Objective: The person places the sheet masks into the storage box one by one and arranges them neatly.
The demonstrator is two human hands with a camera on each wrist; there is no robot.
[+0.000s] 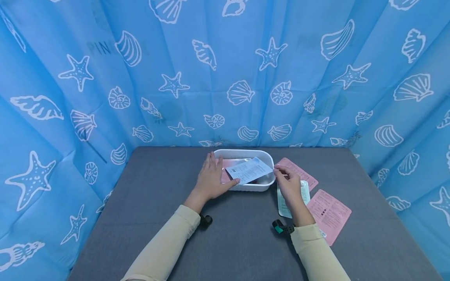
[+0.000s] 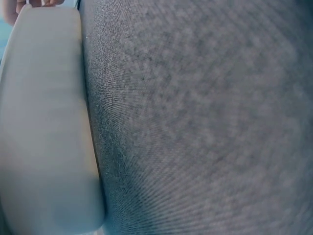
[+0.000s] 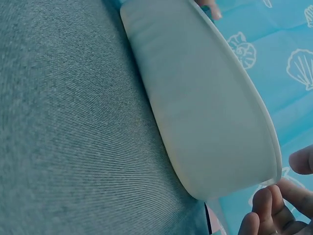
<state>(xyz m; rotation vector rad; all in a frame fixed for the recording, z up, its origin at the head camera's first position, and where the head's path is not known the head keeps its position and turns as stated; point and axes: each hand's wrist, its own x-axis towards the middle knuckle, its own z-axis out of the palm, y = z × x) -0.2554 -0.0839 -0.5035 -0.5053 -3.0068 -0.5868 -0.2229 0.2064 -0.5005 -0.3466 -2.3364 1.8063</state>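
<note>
A white oval-cornered plastic basin (image 1: 251,187) stands near the table's far edge. Inside it, a flat light-blue printed packet (image 1: 249,170) lies slanted over a pink packet (image 1: 225,171). My left hand (image 1: 212,178) rests on the basin's left end with fingers straight and thumb spread along the near rim. At the right end, my right hand (image 1: 289,184) has its fingertips at the rim, close to the blue packet's corner. In the right wrist view the thumb stands apart from the bent fingers (image 3: 264,201), which touch below the rim.
To the right of the basin lie a pink packet (image 1: 299,171), a pale green packet (image 1: 284,205) partly under my right hand, and another pink packet (image 1: 330,214). The grey cloth-covered table (image 1: 239,242) meets a blue shell-print curtain (image 1: 225,78) behind.
</note>
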